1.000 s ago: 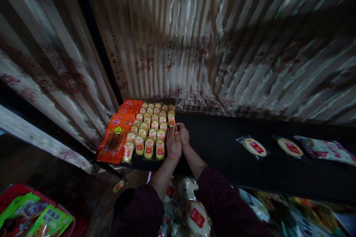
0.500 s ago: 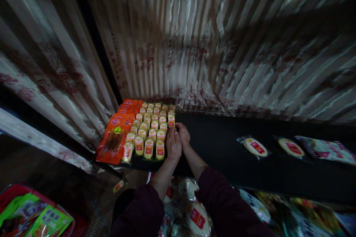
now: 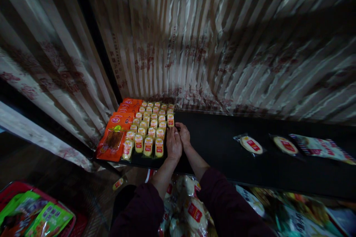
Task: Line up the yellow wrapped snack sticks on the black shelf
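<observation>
Small packaged cakes [image 3: 148,146], yellow with red and white labels in clear wrap, stand in several columns on a black shelf [image 3: 211,144]. At the front of the rightmost column my left hand [image 3: 174,145] lies with its fingers together, just below a packaged cake [image 3: 170,120]. Close against it is my right hand [image 3: 184,135], its fingers curled inward. Whatever the two hands hold between them, if anything, is hidden by the fingers. Orange snack packets [image 3: 113,137] with brown sticks in a window lie in a column left of the cakes.
Flat round wrapped breads [image 3: 251,144] and a white packet [image 3: 319,146] lie further right on the shelf. Below it are more wrapped breads [image 3: 194,213]. A red basket [image 3: 73,219] with green packets stands lower left. One small package [image 3: 118,184] lies below the shelf. Striped curtain [image 3: 189,44] hangs behind.
The view has shifted slightly, so the breads on the right appear a little further left. My hands stay together at the same column of cakes.
</observation>
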A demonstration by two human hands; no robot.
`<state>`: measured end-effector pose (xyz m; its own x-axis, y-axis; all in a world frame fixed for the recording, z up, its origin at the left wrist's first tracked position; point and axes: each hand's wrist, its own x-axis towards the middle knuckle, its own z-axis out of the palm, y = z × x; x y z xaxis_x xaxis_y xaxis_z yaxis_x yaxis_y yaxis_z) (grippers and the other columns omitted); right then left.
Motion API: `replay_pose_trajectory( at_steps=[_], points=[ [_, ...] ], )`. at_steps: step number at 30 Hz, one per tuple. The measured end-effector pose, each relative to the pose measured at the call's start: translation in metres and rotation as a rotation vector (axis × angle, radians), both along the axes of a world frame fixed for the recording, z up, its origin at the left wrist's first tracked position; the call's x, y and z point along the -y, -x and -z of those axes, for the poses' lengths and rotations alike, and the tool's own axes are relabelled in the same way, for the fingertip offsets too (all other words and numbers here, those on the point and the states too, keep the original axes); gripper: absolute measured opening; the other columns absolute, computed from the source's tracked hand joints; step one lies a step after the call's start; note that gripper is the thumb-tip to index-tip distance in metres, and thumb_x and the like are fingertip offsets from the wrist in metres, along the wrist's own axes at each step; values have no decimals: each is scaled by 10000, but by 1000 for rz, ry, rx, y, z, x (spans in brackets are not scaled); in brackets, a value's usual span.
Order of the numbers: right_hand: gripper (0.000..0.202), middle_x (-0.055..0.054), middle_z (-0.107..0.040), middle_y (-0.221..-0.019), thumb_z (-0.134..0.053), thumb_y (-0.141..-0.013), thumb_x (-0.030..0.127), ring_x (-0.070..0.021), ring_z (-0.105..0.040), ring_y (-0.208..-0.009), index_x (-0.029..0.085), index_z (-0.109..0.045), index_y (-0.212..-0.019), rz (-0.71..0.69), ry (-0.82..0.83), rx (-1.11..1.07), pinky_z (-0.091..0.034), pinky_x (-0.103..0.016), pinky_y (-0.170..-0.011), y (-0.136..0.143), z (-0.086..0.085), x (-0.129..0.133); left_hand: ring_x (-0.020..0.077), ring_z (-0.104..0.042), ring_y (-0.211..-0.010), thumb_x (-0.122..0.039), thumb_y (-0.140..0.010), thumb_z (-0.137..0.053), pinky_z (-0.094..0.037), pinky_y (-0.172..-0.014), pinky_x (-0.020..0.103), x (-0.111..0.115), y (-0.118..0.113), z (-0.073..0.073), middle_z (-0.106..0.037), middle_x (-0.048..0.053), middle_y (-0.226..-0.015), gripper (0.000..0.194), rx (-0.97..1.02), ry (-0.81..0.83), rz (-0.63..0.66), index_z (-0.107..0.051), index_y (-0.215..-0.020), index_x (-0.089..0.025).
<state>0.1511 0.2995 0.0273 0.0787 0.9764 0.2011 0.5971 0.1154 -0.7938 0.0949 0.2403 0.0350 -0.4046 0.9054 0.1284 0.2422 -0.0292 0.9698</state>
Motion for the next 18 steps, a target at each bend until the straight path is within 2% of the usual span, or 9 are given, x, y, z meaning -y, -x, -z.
replay_pose_trajectory(
  at_steps=[5, 9, 13, 18],
  points=[
    [307, -60, -655, -948, -484, -701, 128, -180, -612, -865, 174, -630, -967, 8, 10, -9, -481, -328, -828, -4, -5, 18, 232, -432, -1267, -259, -868, -375, -268, -1108, 382, 13, 0, -6, -557, 146, -1281, 377, -46, 10, 16, -609, -1124, -113],
    [292, -40, -663, -906, -470, -698, 127, -172, -610, -820, 195, -650, -918, -23, 13, -28, -481, -325, -821, -11, -9, 46, 208, -523, -1163, -256, -866, -382, -351, -1053, 376, 32, -2, -12, -621, 113, -1187, 338, -77, -9, 38, -621, -1080, -151],
    [311, -56, -664, -937, -435, -708, 147, -185, -607, -848, 188, -654, -926, -54, -36, -85, -480, -339, -827, -23, -11, 85, 183, -558, -1095, -219, -860, -366, -406, -1002, 355, 63, -8, -15, -627, 111, -1155, 325, -125, -63, 85, -616, -1056, -150],
    [318, -66, -661, -942, -422, -727, 176, -198, -606, -881, 190, -654, -944, -58, -116, -111, -476, -348, -835, -41, -10, 138, 183, -542, -1103, -222, -862, -378, -408, -1001, 354, 114, -17, -15, -605, 123, -1163, 313, -152, -145, 162, -611, -1058, -147]
  ],
)
